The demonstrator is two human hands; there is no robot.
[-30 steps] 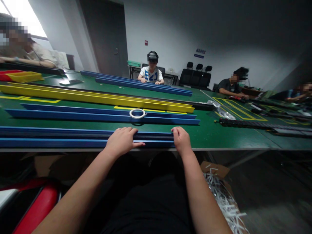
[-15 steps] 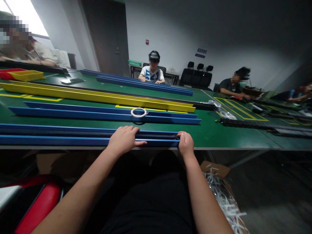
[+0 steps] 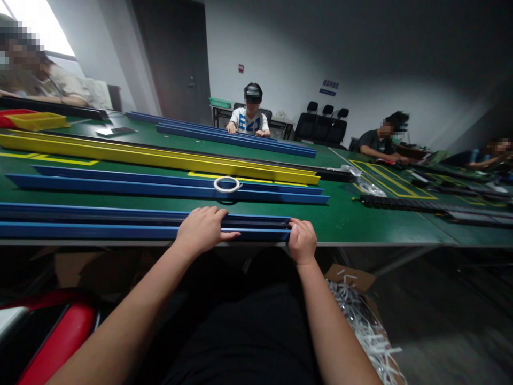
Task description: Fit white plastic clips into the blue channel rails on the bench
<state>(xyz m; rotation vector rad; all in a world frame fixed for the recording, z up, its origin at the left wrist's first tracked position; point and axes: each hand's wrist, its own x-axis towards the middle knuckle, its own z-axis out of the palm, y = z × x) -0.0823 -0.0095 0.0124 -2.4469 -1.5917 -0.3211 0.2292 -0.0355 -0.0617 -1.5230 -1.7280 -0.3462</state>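
Note:
A long blue channel (image 3: 100, 231) with a dark strip (image 3: 120, 218) inside lies along the front edge of the green table. My left hand (image 3: 202, 229) lies over the channel, its fingers on the far wall and its thumb stretched along the near wall. At the channel's right end, my right hand (image 3: 302, 240) is closed with finger and thumb together; what it pinches is too small to make out. Behind them a white ring (image 3: 226, 178) rests on a second blue channel (image 3: 160, 188).
Farther back lie a yellow channel (image 3: 160, 159) and more blue channels (image 3: 240, 140). Black strips (image 3: 396, 204) and clear plastic (image 3: 371, 187) are at the right. Several people sit around the table. A carton of white strips (image 3: 363, 315) stands below the table's edge.
My right hand has shifted slightly left at the channel's end, its fingers now closer over the end. My left hand keeps its place on the channel. The view has turned slightly.

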